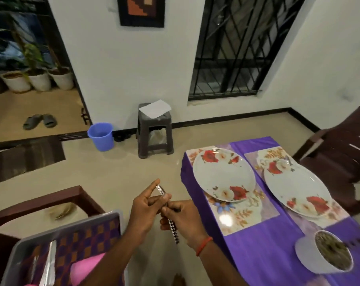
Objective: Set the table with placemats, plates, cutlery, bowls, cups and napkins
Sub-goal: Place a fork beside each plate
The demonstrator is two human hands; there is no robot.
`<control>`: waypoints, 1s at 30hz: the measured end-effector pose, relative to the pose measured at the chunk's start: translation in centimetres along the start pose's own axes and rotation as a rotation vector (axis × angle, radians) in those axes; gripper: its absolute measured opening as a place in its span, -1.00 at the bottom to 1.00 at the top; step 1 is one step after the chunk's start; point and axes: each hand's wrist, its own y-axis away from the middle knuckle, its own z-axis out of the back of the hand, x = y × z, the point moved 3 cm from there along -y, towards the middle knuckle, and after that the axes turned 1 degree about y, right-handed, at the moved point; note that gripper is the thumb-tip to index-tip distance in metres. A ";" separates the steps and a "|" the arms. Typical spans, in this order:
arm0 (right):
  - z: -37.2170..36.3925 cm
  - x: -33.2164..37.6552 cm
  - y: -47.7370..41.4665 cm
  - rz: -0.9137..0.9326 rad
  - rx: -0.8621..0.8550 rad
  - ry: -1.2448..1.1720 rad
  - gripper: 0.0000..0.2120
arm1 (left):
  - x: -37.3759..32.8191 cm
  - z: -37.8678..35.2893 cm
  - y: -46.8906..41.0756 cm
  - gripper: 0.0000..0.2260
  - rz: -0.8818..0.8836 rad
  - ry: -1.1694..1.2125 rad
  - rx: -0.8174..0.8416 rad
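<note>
Tray (16,254) sits at near left. Both hands hold the cutlery (173,230) in the air, left of the surface (263,254). The right hand (182,218) has its grip clamped on the shafts, and the left hand (145,205) pinches the upper ends. Beyond, the left plate (224,174) and right plate (296,188) each rest on a placemat (236,215).

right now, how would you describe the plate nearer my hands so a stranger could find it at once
Find the purple-clothed table on the right. Two white plates with red flowers sit on floral placemats there. Yours is the plate by the table's left edge, closest to the right hand; the other plate sits nearer the dark chair.
</note>
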 end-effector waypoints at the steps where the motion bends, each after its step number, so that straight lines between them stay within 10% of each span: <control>1: 0.5 0.0 -0.2 0.006 -0.017 0.006 -0.86 | 0.0 -0.7 -0.2 -0.60 0.030 -0.007 0.023; 4: 2.3 -0.3 -1.4 0.020 -0.078 0.052 -0.85 | 0.2 -3.0 -1.2 -0.88 0.096 0.018 0.074; 19: 10.5 0.7 -8.2 0.101 0.012 0.585 -0.78 | 0.3 -9.2 -8.7 -0.80 0.331 0.115 0.136; 30: 14.0 0.5 -11.8 0.062 -0.319 0.551 -0.82 | 0.0 -10.1 -11.8 -0.82 0.353 0.017 0.143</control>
